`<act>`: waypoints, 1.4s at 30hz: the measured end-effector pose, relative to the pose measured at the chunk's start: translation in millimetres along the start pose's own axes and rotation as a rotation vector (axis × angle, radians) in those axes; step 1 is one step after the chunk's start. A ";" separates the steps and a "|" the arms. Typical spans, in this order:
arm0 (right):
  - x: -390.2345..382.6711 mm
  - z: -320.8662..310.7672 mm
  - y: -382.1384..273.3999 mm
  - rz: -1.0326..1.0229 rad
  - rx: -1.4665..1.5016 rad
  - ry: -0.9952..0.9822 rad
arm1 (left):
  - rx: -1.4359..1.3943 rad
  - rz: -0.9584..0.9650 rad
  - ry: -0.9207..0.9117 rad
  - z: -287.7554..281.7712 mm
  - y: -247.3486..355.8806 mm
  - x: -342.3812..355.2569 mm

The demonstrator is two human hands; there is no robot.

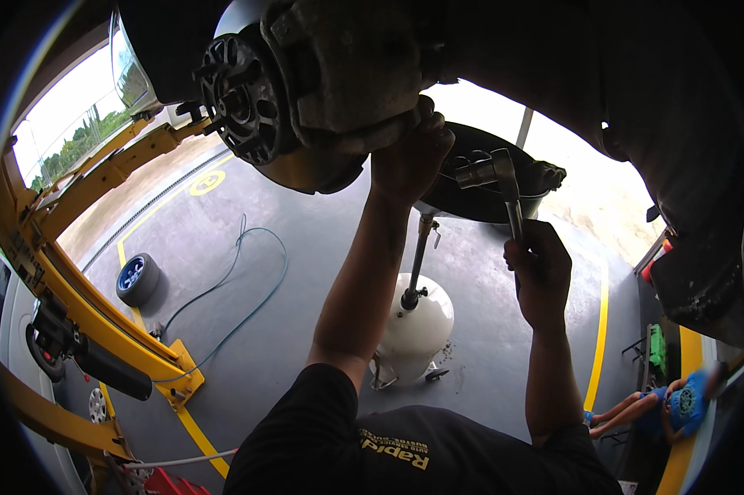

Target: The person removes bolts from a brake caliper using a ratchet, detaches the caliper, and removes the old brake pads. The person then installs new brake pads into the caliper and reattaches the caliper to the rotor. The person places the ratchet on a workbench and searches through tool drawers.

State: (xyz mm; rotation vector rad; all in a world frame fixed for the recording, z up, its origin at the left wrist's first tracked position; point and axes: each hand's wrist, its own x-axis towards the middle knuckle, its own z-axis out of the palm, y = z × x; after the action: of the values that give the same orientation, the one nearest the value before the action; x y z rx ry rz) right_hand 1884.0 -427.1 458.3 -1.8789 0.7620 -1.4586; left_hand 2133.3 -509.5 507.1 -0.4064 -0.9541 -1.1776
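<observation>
Overhead, a wheel hub with protruding studs is joined to a grimy brake assembly. My left hand is raised to the assembly's lower right edge, fingers curled; what they grip is hidden. My right hand is closed round the handle of a metal ratchet wrench, its socket pointing left, beside my left hand. Behind both hands is a black drain pan on a pole above a white tank.
A yellow lift column with arms stands left. A loose wheel and blue hose lie on the grey floor. A person in blue sits at lower right, near a green object. Dark vehicle underbody hangs overhead.
</observation>
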 end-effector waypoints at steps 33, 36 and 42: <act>-34.2 23.5 15.2 0.161 0.129 -0.065 | 0.075 -0.482 0.785 33.2 -39.6 -152.7; -53.4 40.6 15.1 0.286 0.184 -0.245 | 0.415 -0.340 0.695 72.6 -31.4 -167.8; 20.7 40.7 -43.9 -0.118 0.129 -0.608 | 0.825 -0.046 0.569 136.1 25.0 -148.7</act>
State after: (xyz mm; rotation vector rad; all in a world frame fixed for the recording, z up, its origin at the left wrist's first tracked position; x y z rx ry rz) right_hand 1930.9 -409.8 497.2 -2.1257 0.2631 -0.8851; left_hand 2089.4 -314.7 469.4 0.5869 -0.8530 -0.7738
